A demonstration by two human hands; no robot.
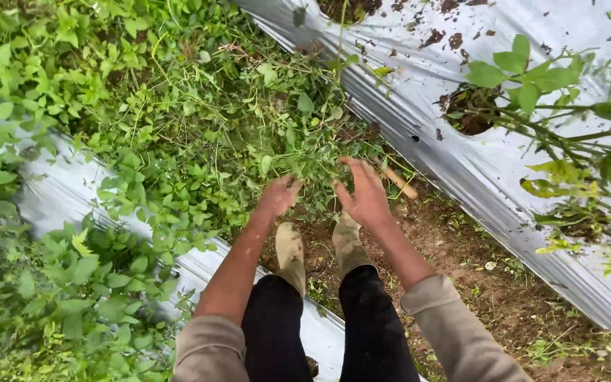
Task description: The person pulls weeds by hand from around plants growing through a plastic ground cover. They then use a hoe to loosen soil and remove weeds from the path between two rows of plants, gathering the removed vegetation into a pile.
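Barely, both hands [319, 194] among weeds [199, 134].

The weeds [249, 134] form a thick, tangled mat of thin green stems and small leaves, with a few dry brownish strands. They sprawl over the soil between two strips of silver plastic sheet, reaching down to just above the boots.

1. The sheeting [461, 163], upper right of the frame, is glossy silver plastic, wrinkled and flecked with soil.
2. The boots [291, 251] at centre look like matt, mud-dulled rubber.
3. The sleeves [454, 332] at the bottom are soft beige cloth.
4. The handle [399, 182], right of centre, is pale wood.
5. The soil [475, 269] is rough and crumbly.
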